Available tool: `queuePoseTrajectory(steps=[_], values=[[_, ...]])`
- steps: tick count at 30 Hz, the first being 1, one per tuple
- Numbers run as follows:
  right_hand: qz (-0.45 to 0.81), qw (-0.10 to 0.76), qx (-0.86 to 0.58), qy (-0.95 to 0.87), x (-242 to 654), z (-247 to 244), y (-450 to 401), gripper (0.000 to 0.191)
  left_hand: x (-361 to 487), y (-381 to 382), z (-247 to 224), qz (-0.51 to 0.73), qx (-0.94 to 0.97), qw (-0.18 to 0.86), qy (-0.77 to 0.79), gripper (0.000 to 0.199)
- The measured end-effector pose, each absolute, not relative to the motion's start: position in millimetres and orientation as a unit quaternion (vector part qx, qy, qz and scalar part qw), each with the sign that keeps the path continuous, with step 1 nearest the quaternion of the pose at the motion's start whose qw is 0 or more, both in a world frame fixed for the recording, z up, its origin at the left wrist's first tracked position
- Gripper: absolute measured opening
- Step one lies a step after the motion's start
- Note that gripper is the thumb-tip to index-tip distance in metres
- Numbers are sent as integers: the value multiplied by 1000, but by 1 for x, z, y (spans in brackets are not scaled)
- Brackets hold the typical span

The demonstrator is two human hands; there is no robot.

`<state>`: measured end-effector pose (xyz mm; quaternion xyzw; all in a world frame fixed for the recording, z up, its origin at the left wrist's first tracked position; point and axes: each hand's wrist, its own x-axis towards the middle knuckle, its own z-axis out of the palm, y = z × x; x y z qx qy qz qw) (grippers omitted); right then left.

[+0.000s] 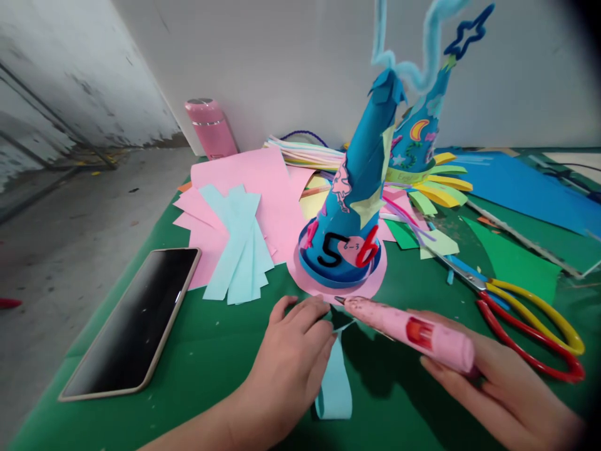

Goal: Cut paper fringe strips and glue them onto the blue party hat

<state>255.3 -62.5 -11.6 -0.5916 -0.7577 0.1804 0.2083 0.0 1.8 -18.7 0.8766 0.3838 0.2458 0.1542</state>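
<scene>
My right hand (502, 382) grips a pink glue gun (408, 329), its dark nozzle pointing left, close to my left fingertips. My left hand (293, 363) is closed at the front of the pink paper base, pinching one end of a pale blue paper strip (335, 382). That strip curls into a loop toward me; its pinched end is partly hidden by my fingers. Just behind stands a blue paper cone hat (361, 169) on the round pink base (300, 275). It carries a black 5, a red 6, paper cut-outs and light blue fuzzy wire at its tip.
More pale blue strips (239, 250) lie on pink paper sheets (253, 166) at left. A phone (134, 319) rests at the table's left side. Scissors (530, 313) with red and yellow handles lie right. Behind are a second decorated cone (417, 138) and a pink bottle (211, 128).
</scene>
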Motion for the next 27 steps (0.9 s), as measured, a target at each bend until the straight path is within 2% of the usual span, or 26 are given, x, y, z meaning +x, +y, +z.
queuePoseTrajectory(steps=[3, 14, 27], values=[[233, 162, -571, -771, 247, -19, -55, 48, -1, 3, -19, 238, 875, 167, 388, 21], [174, 150, -571, -788, 251, -39, -59, 53, -3, 4, -28, 230, 876, 171, 388, 20], [167, 163, -563, -793, 245, -34, -56, 53, -4, 4, -27, 246, 872, 170, 389, 21]])
